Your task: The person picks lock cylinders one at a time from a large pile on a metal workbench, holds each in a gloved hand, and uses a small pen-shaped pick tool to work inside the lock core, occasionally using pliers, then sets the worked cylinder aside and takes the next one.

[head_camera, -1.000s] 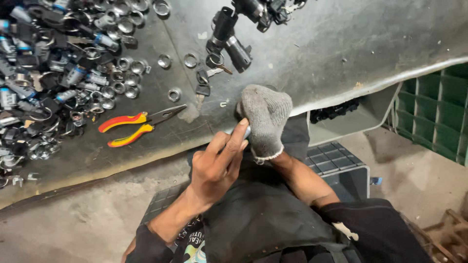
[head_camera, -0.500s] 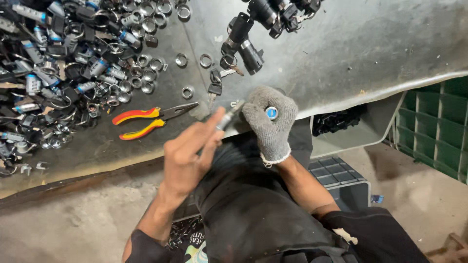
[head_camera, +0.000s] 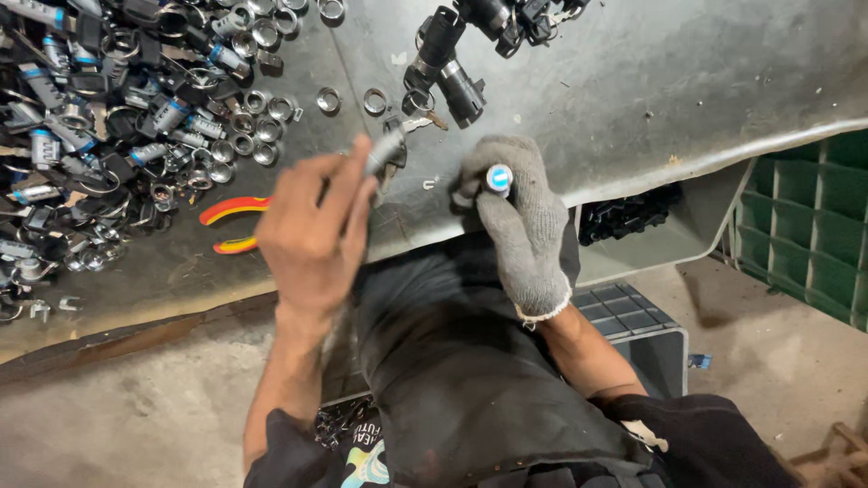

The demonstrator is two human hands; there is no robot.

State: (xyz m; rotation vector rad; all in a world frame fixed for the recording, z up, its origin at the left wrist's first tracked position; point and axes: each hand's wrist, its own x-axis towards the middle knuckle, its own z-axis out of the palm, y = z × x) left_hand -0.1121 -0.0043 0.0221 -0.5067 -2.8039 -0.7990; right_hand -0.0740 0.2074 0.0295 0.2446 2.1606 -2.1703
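My right hand (head_camera: 517, 210), in a grey knit glove, grips a small metal cylinder (head_camera: 498, 177) with a blue and white end that faces up at me. My bare left hand (head_camera: 312, 230) is blurred with motion and holds a slim grey metal part (head_camera: 384, 150) between its fingertips, over the grey sheet-metal worktop (head_camera: 651, 99). The left hand partly covers the red-and-yellow handled pliers (head_camera: 233, 210) lying on the worktop.
A heap of metal cylinders, rings and black parts (head_camera: 108, 117) fills the left of the worktop. Black cylinder assemblies (head_camera: 452, 68) lie at the top middle. A green crate (head_camera: 805, 226) stands at right, a grey crate (head_camera: 633, 321) under my arm, black parts (head_camera: 628, 212) on a shelf.
My hands have drawn apart: the left hand has pulled a slim metal part away leftward over the pliers, while the gloved right hand turned the cylinder's blue end upward.
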